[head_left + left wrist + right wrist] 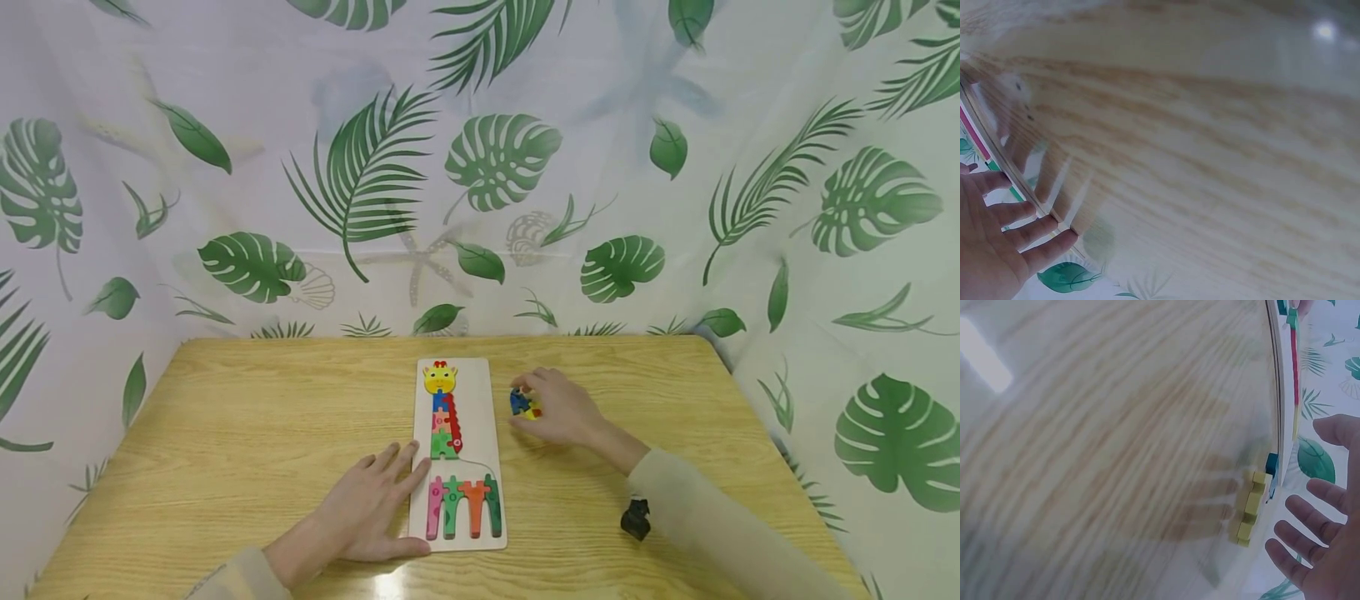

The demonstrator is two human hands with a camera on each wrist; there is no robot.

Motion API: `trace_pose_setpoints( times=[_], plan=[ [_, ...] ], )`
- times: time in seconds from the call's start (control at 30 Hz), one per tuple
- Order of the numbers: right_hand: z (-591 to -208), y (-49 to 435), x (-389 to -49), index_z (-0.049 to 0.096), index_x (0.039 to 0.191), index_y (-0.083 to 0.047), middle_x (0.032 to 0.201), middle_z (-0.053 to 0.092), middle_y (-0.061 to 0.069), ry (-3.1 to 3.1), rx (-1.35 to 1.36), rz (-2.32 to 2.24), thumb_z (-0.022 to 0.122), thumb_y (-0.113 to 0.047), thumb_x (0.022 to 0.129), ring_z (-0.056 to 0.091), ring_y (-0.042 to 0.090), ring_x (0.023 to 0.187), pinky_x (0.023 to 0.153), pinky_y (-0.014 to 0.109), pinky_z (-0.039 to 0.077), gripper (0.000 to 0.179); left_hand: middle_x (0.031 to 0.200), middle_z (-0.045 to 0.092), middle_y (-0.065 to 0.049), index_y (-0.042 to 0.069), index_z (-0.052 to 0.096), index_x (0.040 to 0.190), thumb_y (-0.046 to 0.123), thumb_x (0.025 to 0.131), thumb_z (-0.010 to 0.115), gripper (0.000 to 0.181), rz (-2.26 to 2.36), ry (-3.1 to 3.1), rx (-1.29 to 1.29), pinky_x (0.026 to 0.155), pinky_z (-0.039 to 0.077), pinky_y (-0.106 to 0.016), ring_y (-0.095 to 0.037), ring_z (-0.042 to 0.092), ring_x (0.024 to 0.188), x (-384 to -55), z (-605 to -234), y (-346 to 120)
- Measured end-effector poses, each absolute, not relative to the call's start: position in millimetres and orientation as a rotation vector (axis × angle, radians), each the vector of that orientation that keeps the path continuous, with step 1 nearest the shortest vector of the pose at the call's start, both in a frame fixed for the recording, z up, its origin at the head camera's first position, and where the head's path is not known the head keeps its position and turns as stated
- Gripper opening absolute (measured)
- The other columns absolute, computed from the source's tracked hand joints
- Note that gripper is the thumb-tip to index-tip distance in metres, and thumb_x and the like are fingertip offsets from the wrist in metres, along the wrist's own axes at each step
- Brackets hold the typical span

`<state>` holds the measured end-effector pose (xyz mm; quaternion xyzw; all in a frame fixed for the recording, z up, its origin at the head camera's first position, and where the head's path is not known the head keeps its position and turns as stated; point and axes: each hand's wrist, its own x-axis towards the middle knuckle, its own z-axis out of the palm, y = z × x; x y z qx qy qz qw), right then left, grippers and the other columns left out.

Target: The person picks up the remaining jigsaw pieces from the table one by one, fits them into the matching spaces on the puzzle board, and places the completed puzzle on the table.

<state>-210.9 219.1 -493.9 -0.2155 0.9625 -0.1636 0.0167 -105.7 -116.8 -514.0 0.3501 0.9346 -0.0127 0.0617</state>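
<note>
A wooden giraffe puzzle board (474,417) lies on the table, with a yellow giraffe head (439,379), coloured neck pieces (441,421) and several leg pieces (474,504) in it. The giraffe's body area is bare between neck and legs. My left hand (371,510) rests at the board's left edge, fingers spread and fairly straight. Right of the board, my right hand (558,408) hovers around a blue puzzle piece (519,402) and a yellow puzzle piece (1252,507). In the right wrist view its relaxed fingers are apart from both pieces.
The wood-grain table (300,408) runs back to a white curtain (420,167) printed with green leaves, which also hangs at both sides. A small black object (636,519) sits against the right sleeve.
</note>
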Motion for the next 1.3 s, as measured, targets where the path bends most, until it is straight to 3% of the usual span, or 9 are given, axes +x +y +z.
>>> trace_pose_setpoints(
  times=[0.87, 1.3],
  plan=[
    [-504.7, 248.1, -211.7, 0.068, 0.135, -0.015, 0.126, 0.071, 0.008, 3.036, -0.665, -0.374, 0.078, -0.052, 0.086, 0.066, 0.029, 0.117, 0.092, 0.052, 0.060, 0.062, 0.170, 0.038, -0.017, 0.016, 0.038, 0.164, 0.094, 0.086, 0.043, 0.111, -0.021, 2.826, 1.053, 0.115, 0.051, -0.053, -0.041, 0.049, 0.149, -105.3, -512.0, -116.7],
    [-506.8, 258.7, -214.2, 0.069, 0.134, -0.014, 0.130, 0.070, 0.009, 2.996, -0.713, -0.280, 0.078, -0.052, 0.084, 0.065, 0.029, 0.116, 0.085, 0.048, 0.060, 0.063, 0.170, 0.039, -0.017, 0.016, 0.038, 0.164, 0.094, 0.086, 0.042, 0.111, -0.024, 2.834, 1.060, 0.115, 0.051, -0.053, -0.041, 0.049, 0.149, -104.1, -511.3, -117.3]
  ],
)
